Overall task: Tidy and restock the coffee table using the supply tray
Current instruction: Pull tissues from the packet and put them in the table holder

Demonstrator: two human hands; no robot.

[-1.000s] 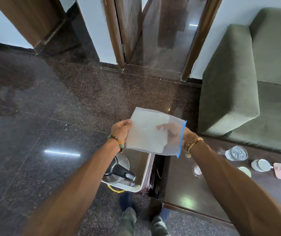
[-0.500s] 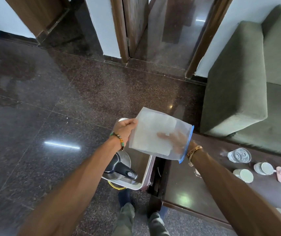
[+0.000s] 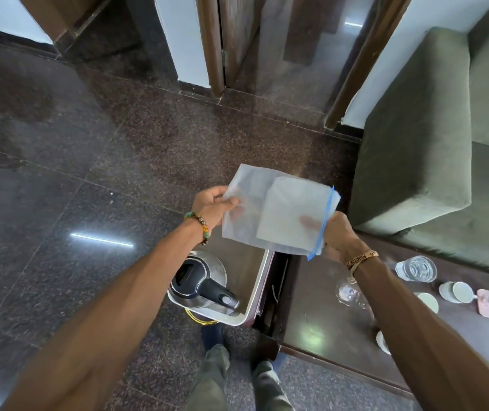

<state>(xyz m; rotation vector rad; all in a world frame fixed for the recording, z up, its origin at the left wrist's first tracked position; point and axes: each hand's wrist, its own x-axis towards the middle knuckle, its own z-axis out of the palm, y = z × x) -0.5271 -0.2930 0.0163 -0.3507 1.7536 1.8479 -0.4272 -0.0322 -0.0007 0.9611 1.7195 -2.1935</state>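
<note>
Kettle [image 3: 197, 284] sits in the supply tray [image 3: 262, 280] just below your forearms, with the tray beside the left end of the coffee table [image 3: 320, 307]. A glass [image 3: 415, 268] and cups [image 3: 461, 292] stand on the table to your right. Above the tray, your left hand [image 3: 210, 206] pinches one edge of a translucent zip bag [image 3: 249, 221]. Your right hand [image 3: 338, 235] grips its blue-zip end. A white folded sheet [image 3: 290, 212] lies inside. Green sofa [image 3: 415, 161] beyond.

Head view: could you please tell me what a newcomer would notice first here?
The frosted zip bag with its blue seal stands out mid-frame, held between the left hand and right hand, with something white inside. Below it a steel kettle stands in a white tray. To the right, a glass and cups sit on the dark table.
</note>
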